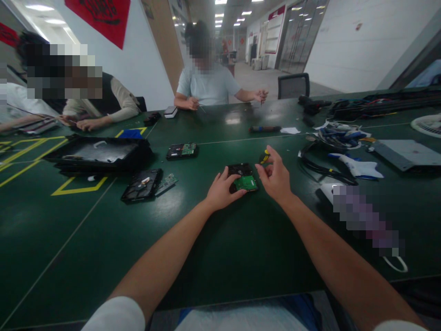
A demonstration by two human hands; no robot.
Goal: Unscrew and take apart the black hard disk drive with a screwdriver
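Far left: a black tray [98,154] sits on the green table [220,248], well apart from my hands, with people seated behind it.
Left of me: an opened drive [142,185] with a loose circuit board [166,184] just beside it, and another drive [182,151] farther back; I touch none of these.
My left hand [222,191]: palm down, fingers curled loosely, thumb and fingertips resting on the near-left edge of the hard drive [244,177]. It steadies the drive and does not lift it.
Hard drive: flat on the table between my two hands, straight ahead of me, its green board [246,183] facing up at the near end. Its long axis runs away from me.
My right hand [274,177]: half open and hovering just beside the drive's right edge, fingers bent; I cannot tell whether it pinches anything.
Small yellow-and-black tool [264,157]: just past my right fingertips, nearer that hand than the left.
Far right: a tangle of cables [336,135] and a grey flat case [406,154], well apart.
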